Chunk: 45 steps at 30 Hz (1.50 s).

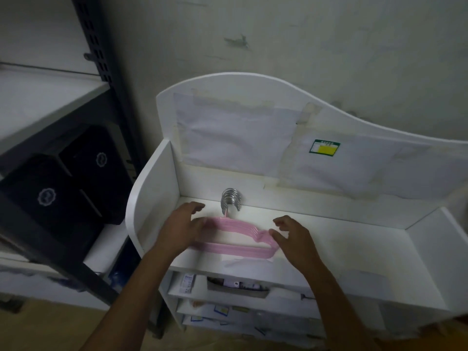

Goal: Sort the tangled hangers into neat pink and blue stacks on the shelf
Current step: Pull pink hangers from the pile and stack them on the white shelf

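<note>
Left hand [182, 228]: fingers spread and loose, gripping nothing. Its palm covers the left end of the pink stack; whether skin touches plastic cannot be told, as the spot is blurred.

Pink stack [235, 236]: several pink hangers nested one on another, lying flat on the shelf [342, 239], toward its left side. The long axis runs left to right across the shelf, dipping a little toward the front at the right end. The hooks [231, 202] are bunched together and point to the back, standing against the rear board.

Right hand [293, 238]: fingers lightly bent, released, holding nothing. The fingertips sit at the right shoulder of the stack, touching or just beside it.

Relation that matters: the stack lies between the two hands, one hand at each end of its long axis, so both are about equally near. Judged from this, the step in hand is squaring the pile from both ends, and any push inward would run along the axis.

Blue hangers: none in view. The shelf to the right of the right hand shows only white board, so the blue stack appears not yet laid here.
</note>
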Available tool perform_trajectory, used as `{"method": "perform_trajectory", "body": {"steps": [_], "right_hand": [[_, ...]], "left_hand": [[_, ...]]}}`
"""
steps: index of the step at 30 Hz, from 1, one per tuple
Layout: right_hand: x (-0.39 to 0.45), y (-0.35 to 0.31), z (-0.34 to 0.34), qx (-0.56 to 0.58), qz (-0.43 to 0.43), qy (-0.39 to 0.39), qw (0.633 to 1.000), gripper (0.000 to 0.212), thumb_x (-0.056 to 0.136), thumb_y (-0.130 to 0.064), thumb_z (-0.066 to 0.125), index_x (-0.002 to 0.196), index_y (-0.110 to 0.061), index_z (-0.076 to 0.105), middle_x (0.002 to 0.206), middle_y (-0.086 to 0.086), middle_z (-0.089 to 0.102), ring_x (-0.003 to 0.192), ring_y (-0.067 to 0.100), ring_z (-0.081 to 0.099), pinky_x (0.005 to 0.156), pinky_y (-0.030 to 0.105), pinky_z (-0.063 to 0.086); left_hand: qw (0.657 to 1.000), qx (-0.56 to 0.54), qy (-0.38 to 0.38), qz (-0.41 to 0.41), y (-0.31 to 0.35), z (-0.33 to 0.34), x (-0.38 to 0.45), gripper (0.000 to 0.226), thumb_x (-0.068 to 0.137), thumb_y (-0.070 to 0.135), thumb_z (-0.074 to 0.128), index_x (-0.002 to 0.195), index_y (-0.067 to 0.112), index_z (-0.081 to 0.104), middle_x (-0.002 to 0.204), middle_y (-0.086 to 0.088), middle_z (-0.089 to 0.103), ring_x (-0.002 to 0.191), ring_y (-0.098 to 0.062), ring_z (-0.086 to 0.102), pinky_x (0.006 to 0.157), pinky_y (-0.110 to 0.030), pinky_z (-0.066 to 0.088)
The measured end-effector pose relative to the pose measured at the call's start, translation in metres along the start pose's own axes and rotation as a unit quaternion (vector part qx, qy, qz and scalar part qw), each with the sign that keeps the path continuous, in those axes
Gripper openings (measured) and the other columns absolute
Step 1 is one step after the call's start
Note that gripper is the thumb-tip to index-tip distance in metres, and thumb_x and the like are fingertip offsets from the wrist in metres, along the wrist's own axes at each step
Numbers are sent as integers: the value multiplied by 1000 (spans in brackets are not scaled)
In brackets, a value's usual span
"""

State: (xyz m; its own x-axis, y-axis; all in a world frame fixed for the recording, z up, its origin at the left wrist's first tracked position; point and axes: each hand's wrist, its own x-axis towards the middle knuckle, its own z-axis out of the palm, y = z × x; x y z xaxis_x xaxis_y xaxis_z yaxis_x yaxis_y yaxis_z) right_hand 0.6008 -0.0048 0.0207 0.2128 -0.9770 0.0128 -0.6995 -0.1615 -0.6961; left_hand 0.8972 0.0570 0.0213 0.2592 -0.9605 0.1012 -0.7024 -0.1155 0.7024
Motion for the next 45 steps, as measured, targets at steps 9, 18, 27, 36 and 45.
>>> {"method": "perform_trajectory", "body": {"steps": [9,18,27,36,45], "right_hand": [[-81,24,-78,100,4,97,990,39,87,-29,71,123,-24,57,118,-10,63,108,7,58,91,24,42],[-200,79,-162,124,31,153,980,43,88,-30,70,128,-25,54,126,-11,58,115,7,53,95,25,41],[-330,148,-250,103,85,215,967,51,88,-36,69,134,-24,50,128,-10,56,117,10,52,96,34,47],[-431,217,-318,66,130,298,943,54,86,-37,70,134,-25,49,130,-8,56,117,10,52,92,29,45],[-481,272,-369,70,183,353,915,63,80,-52,66,135,-28,47,129,-11,55,119,12,54,92,43,54]], "left_hand": [[971,-239,8,-16,85,34,-80,39,90,18,67,126,26,54,126,11,60,114,-1,57,98,-29,47],[968,-240,-30,70,184,82,-165,42,92,26,65,132,26,52,129,13,58,117,3,54,94,-18,42],[958,-245,-79,129,274,149,-255,45,91,25,65,133,28,51,133,11,54,122,-1,51,91,-15,42],[939,-249,-164,170,350,218,-314,50,86,50,65,131,34,51,132,12,56,121,-6,53,99,-42,50],[914,-239,-231,234,437,292,-322,39,92,34,63,129,32,52,127,14,57,114,6,53,89,-15,44]]}}
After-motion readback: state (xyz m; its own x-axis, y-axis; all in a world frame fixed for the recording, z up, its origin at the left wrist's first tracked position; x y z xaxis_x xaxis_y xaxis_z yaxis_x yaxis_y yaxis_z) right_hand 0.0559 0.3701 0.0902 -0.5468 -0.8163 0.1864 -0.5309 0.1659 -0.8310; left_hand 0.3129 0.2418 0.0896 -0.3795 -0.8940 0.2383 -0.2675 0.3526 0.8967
